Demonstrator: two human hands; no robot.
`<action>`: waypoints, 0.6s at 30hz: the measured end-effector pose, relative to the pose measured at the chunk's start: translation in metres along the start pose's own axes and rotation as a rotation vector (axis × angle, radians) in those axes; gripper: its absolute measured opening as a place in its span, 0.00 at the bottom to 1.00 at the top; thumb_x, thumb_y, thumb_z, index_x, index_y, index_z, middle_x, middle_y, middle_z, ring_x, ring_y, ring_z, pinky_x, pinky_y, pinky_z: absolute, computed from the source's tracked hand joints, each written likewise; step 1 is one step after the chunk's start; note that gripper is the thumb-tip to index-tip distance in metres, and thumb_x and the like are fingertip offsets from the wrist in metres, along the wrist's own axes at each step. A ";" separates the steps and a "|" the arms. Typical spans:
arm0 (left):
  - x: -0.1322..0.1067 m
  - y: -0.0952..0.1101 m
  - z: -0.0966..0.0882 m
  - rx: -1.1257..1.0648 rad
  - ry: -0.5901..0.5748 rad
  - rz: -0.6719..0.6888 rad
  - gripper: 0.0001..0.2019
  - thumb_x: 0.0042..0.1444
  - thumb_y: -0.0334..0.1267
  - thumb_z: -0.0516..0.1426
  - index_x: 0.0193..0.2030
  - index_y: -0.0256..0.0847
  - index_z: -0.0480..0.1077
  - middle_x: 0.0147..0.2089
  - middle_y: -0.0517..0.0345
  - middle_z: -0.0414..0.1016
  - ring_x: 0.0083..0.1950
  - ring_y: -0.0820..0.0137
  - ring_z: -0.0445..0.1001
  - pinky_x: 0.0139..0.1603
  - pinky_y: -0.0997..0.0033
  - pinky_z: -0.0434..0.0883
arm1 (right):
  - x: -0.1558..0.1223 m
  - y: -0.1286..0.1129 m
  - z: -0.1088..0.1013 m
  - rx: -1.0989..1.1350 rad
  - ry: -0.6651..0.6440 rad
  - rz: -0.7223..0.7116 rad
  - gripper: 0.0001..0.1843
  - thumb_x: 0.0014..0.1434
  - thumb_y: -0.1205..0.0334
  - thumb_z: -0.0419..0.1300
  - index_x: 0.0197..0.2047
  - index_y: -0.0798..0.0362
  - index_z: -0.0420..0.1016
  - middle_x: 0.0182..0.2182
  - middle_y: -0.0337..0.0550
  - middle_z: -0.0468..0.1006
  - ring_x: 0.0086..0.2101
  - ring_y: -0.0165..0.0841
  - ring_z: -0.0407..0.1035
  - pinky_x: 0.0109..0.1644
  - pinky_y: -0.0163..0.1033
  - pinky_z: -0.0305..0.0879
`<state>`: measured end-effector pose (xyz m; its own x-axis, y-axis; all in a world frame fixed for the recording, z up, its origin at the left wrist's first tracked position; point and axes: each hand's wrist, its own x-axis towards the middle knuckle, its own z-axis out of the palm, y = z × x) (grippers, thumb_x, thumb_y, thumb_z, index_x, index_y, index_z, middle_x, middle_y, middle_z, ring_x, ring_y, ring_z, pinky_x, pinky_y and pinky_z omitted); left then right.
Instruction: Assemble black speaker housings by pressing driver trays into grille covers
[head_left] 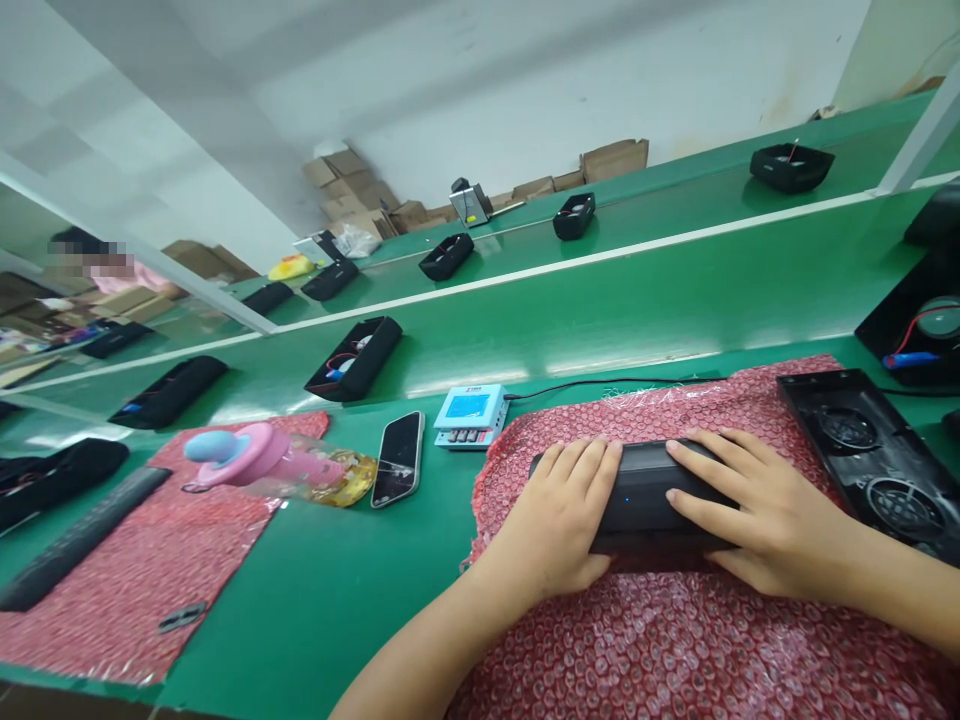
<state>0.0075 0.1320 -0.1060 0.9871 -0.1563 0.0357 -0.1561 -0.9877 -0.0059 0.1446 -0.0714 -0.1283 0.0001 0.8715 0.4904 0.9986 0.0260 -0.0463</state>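
Note:
A black speaker (639,495) with a small lit blue dot lies on red bubble wrap (645,640) in front of me. My left hand (559,510) grips its left end, fingers over the top and thumb along the near side. At the right end, my right hand (765,510) holds it with spread fingers on top and the thumb low on the near side. Both hands cover the ends of the casing. Just right of them rests an open black panel (885,460) with two round speaker grilles.
Left of the wrap are a light-blue device (471,416) with a screen and cable, a phone (397,460) and a pink-lidded bottle (281,465) lying on its side. Behind, several black casings (356,358) sit along green conveyor lanes (600,310). A person (124,270) is at far left.

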 end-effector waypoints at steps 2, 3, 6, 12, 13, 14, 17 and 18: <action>0.001 -0.001 0.000 -0.013 0.013 0.001 0.43 0.42 0.43 0.59 0.63 0.27 0.48 0.61 0.36 0.60 0.58 0.48 0.61 0.58 0.48 0.59 | 0.000 0.000 0.001 0.015 0.004 -0.002 0.21 0.47 0.68 0.60 0.47 0.54 0.71 0.52 0.61 0.67 0.53 0.55 0.59 0.50 0.63 0.58; 0.001 -0.001 0.000 -0.017 0.018 0.002 0.43 0.41 0.43 0.60 0.63 0.27 0.48 0.61 0.36 0.60 0.57 0.49 0.61 0.58 0.48 0.60 | 0.000 0.000 0.001 0.019 0.003 -0.009 0.21 0.47 0.68 0.60 0.47 0.54 0.71 0.52 0.62 0.67 0.53 0.55 0.58 0.50 0.63 0.58; 0.001 -0.001 0.000 -0.028 0.024 0.004 0.43 0.41 0.42 0.60 0.63 0.27 0.48 0.60 0.37 0.60 0.57 0.49 0.61 0.58 0.49 0.60 | 0.000 0.001 0.002 0.023 -0.007 -0.022 0.21 0.48 0.68 0.61 0.48 0.55 0.70 0.53 0.63 0.66 0.52 0.57 0.58 0.49 0.64 0.58; 0.000 -0.001 0.000 -0.048 0.022 -0.010 0.43 0.41 0.41 0.59 0.63 0.29 0.48 0.60 0.38 0.60 0.57 0.49 0.61 0.58 0.49 0.59 | 0.000 0.000 0.001 0.014 -0.039 -0.011 0.22 0.47 0.65 0.63 0.48 0.53 0.69 0.54 0.62 0.65 0.52 0.57 0.58 0.51 0.63 0.56; 0.000 -0.001 0.000 -0.046 0.026 -0.008 0.43 0.40 0.41 0.59 0.63 0.29 0.49 0.60 0.37 0.60 0.57 0.49 0.61 0.58 0.50 0.59 | 0.000 -0.001 0.001 -0.001 -0.062 -0.004 0.24 0.47 0.64 0.64 0.50 0.52 0.69 0.54 0.61 0.65 0.51 0.57 0.59 0.50 0.63 0.56; 0.000 0.000 0.000 -0.043 0.030 -0.006 0.42 0.40 0.41 0.59 0.62 0.29 0.49 0.60 0.37 0.61 0.57 0.49 0.61 0.58 0.50 0.59 | 0.001 -0.003 0.000 -0.022 -0.087 0.005 0.27 0.46 0.63 0.65 0.52 0.49 0.68 0.53 0.61 0.65 0.50 0.57 0.59 0.50 0.63 0.56; 0.000 -0.001 0.001 -0.042 0.034 0.001 0.42 0.39 0.40 0.59 0.62 0.28 0.49 0.60 0.37 0.61 0.57 0.49 0.61 0.58 0.50 0.59 | 0.007 -0.009 -0.001 -0.103 -0.166 0.046 0.37 0.44 0.60 0.67 0.58 0.41 0.62 0.53 0.61 0.64 0.49 0.59 0.61 0.47 0.64 0.57; 0.000 -0.001 0.001 -0.043 0.035 0.004 0.42 0.39 0.40 0.59 0.62 0.28 0.49 0.60 0.37 0.61 0.57 0.49 0.61 0.58 0.50 0.59 | 0.009 -0.011 -0.002 -0.124 -0.188 0.064 0.39 0.43 0.59 0.68 0.58 0.39 0.61 0.53 0.61 0.64 0.48 0.59 0.61 0.46 0.65 0.57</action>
<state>0.0079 0.1332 -0.1074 0.9847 -0.1595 0.0704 -0.1623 -0.9860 0.0368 0.1340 -0.0644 -0.1216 0.0652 0.9456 0.3187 0.9958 -0.0823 0.0406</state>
